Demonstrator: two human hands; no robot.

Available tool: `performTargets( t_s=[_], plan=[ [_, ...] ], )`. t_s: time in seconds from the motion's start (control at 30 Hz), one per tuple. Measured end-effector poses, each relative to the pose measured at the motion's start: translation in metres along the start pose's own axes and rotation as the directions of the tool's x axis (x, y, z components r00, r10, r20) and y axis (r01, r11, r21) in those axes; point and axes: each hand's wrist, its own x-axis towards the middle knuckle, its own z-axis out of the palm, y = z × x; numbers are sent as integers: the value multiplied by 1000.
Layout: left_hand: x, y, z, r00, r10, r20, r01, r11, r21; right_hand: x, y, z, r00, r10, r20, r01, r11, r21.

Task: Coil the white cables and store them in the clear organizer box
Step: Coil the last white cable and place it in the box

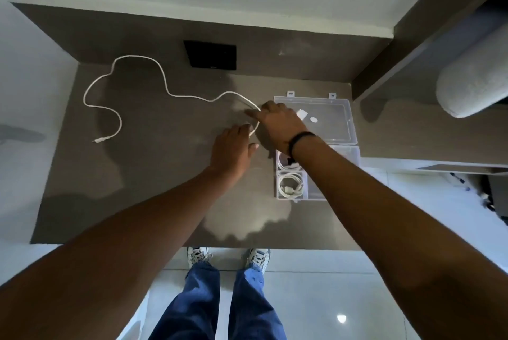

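On glossy grey table (154, 175), both hands' grip pinches thin white cable (165, 84) beside clear plastic box (354, 131).

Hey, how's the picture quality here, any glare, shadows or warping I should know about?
Head view: wide-angle warping bows the table edges and stretches the forearms near the bottom corners; a pale glare patch sits on the tabletop near its front edge, with a bright spot on the floor tiles; soft shadows fall under the left hand and right hand; the white cable is fairly sharp, the clear organizer box soft.
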Motion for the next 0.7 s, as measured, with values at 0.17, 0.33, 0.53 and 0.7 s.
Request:
performTargets(
  t_s=[0.17, 0.33, 0.53, 0.7],
  plan=[
    [9, -14, -6, 999, -8, -50, 3, 996, -94, 49, -5, -19, 957, -209, 200, 271, 893, -360],
    [-3, -11, -24, 983, 66, -172, -129, 912, -390, 36, -25, -41, 992, -101, 75, 86, 978, 190],
    [-47, -6, -81, 956, -277, 98, 197, 358, -913, 14, -41, -91, 959, -280, -47, 271, 852, 448],
    [-72, -26, -151, 975, 26, 219, 208, -441, -873, -2, -67, -87, 911, -372, -179, 403, 894, 194]
  ],
)
